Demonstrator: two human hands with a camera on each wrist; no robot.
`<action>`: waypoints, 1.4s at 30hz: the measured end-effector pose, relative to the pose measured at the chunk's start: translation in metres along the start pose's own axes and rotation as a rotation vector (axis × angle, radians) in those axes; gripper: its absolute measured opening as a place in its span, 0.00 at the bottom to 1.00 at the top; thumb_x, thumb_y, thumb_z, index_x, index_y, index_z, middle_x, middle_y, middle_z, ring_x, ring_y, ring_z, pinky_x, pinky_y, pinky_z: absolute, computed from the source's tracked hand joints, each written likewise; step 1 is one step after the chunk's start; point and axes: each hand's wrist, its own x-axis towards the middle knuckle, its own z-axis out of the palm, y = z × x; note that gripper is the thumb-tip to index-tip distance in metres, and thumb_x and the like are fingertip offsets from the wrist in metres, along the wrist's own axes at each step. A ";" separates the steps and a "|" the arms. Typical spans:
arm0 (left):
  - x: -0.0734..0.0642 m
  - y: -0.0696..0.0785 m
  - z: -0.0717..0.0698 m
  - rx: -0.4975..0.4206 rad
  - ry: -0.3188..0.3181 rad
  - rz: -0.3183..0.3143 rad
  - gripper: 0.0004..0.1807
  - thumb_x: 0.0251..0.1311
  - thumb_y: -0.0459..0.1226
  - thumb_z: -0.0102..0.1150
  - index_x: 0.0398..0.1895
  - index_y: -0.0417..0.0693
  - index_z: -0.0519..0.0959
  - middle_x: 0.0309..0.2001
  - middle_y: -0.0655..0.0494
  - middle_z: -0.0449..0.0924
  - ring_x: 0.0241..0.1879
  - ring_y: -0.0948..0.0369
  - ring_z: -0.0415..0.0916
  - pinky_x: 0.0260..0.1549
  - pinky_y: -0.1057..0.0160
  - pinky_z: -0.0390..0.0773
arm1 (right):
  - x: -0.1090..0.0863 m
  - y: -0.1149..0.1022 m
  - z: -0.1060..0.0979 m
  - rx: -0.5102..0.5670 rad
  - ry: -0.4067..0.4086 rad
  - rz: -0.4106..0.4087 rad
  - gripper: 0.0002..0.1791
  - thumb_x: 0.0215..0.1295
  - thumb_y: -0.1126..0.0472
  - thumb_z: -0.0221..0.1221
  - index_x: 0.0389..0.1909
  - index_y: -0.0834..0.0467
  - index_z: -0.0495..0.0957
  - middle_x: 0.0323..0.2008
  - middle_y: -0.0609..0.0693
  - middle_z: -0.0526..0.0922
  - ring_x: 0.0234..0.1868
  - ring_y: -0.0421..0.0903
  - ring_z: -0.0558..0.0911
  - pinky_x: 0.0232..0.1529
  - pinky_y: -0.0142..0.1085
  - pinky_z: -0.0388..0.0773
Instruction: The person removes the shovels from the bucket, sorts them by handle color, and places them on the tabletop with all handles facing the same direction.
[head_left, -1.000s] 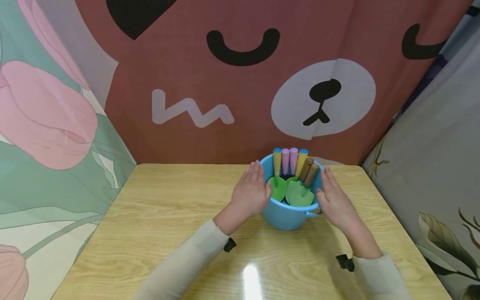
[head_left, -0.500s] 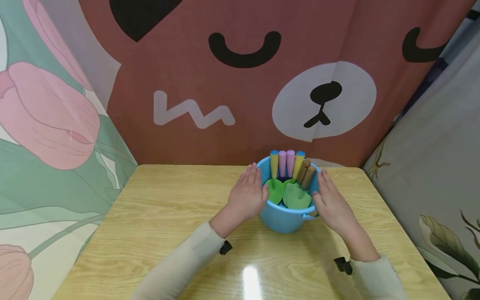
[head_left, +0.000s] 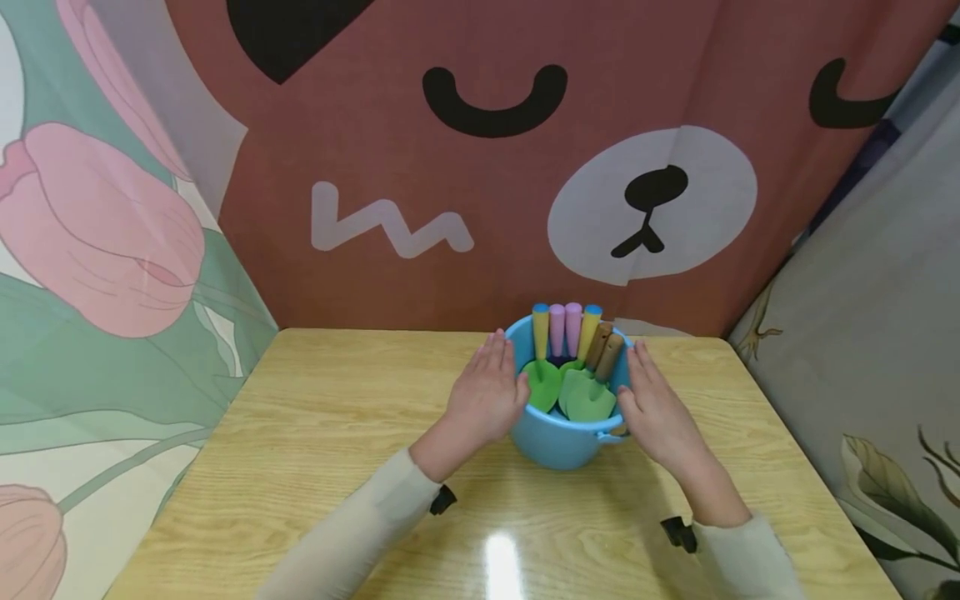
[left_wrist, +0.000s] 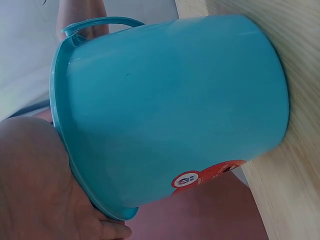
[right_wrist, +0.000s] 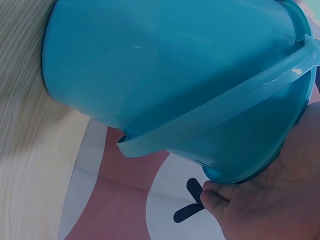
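Observation:
A light-blue toy bucket (head_left: pixel 558 446) stands upright on the table, packed with toy garden tools. My left hand (head_left: pixel 487 392) lies flat along its left side, fingers straight; in the left wrist view the palm touches the rim. From the right, my right hand (head_left: pixel 660 412) presses against the opposite side with straight fingers, also at the rim. Inside are a bright green trowel (head_left: pixel 543 385) and a pale green trowel (head_left: pixel 590 402) with a brown handle. Pink handles (head_left: pixel 565 329) and yellow ones with blue ends stick up behind. Lower parts of the tools are hidden.
The wooden table (head_left: pixel 337 433) reaches back to a curtain (head_left: pixel 375 292) printed with a bear face. Patterned cloths hang at left and right. The bucket's handle (right_wrist: pixel 215 110) hangs down its side, and a red sticker (left_wrist: pixel 207 175) shows on its wall.
The bucket has slid a little to the left and toward me, with both hands moving along at its sides. The tools inside keep their arrangement.

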 end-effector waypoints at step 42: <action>-0.022 -0.021 -0.006 0.025 0.036 -0.030 0.35 0.79 0.50 0.30 0.76 0.30 0.57 0.78 0.37 0.52 0.80 0.47 0.47 0.77 0.53 0.51 | 0.009 -0.020 0.017 -0.013 -0.021 -0.023 0.36 0.77 0.58 0.44 0.78 0.71 0.46 0.81 0.64 0.41 0.80 0.64 0.48 0.74 0.63 0.54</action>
